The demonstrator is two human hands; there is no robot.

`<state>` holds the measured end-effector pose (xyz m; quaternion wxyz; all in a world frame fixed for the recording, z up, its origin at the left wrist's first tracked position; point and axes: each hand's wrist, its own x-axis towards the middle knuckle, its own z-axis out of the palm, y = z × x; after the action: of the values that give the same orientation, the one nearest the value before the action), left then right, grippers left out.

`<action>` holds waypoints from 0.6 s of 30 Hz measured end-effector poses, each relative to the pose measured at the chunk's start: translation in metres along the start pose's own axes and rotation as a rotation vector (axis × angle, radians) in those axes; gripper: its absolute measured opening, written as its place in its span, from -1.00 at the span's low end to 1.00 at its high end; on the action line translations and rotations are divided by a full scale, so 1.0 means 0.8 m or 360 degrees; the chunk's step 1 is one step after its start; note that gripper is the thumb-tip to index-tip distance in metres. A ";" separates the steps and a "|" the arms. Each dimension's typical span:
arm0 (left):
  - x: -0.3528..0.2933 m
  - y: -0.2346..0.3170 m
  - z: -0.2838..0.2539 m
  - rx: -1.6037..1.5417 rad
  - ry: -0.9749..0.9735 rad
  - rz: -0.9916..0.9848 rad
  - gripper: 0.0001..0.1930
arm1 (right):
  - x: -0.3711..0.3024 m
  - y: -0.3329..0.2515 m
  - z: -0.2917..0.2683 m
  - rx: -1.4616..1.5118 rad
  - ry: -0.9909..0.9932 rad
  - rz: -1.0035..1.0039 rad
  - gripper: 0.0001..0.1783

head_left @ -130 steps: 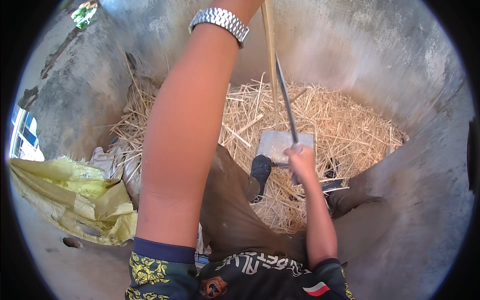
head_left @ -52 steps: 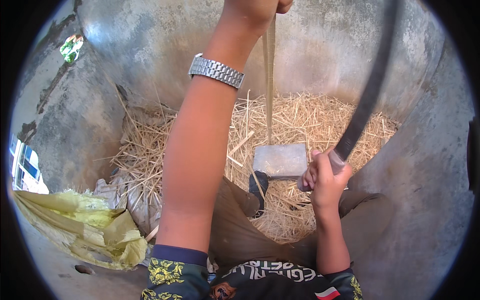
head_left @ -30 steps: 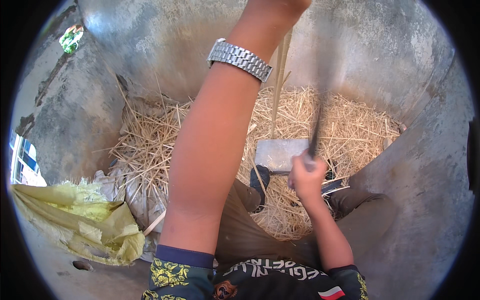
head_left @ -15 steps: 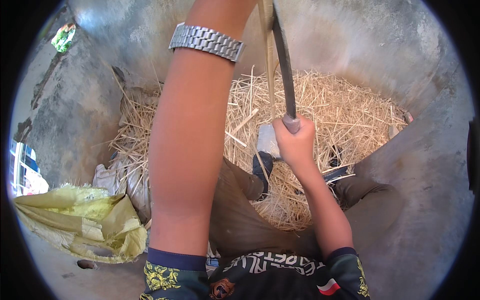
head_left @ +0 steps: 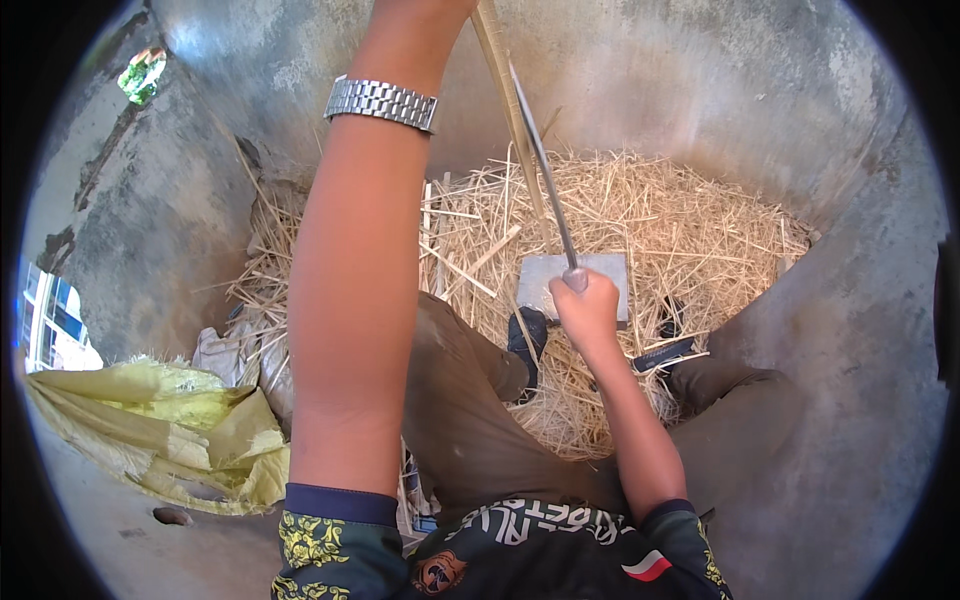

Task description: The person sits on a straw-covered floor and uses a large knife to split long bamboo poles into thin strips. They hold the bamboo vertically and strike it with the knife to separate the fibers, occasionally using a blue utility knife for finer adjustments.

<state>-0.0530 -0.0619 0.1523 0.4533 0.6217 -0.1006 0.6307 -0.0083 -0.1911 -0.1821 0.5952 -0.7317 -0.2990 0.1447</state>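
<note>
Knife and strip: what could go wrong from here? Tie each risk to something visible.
The knife, gripped in the right hand, points upward beside the strip; a slip might cut the left hand at the top edge.
A foot in black sits by the block, so a low stroke could catch it.
Loose straw around the block might let it shift.

From where I stand, the floor is hidden under a thick litter of pale, straw-like strips [head_left: 710, 220]. A flat-topped grey block [head_left: 540, 278] sits in the middle of it, a black-covered foot [head_left: 528, 340] resting just beside its near left corner. Leftward, loose strips lie across a crumpled whitish sack [head_left: 222, 355].
</note>
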 end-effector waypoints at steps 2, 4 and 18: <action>0.003 -0.006 -0.005 0.0067 -0.0107 0.0194 -0.67 | 0.005 -0.061 0.003 0.0163 0.0080 -0.0156 -0.72; -0.005 -0.011 0.001 0.0084 -0.0131 0.0276 -0.66 | 0.018 -0.095 0.002 0.0301 -0.0006 -0.0198 -0.74; -0.003 -0.004 0.011 0.0090 -0.0087 0.0090 -0.65 | 0.043 0.115 0.002 0.0599 -0.0641 0.1182 -0.73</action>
<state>-0.0450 -0.0674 0.1508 0.4147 0.6482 -0.1125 0.6287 0.0421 -0.1789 -0.2654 0.5555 -0.6258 -0.0948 0.5392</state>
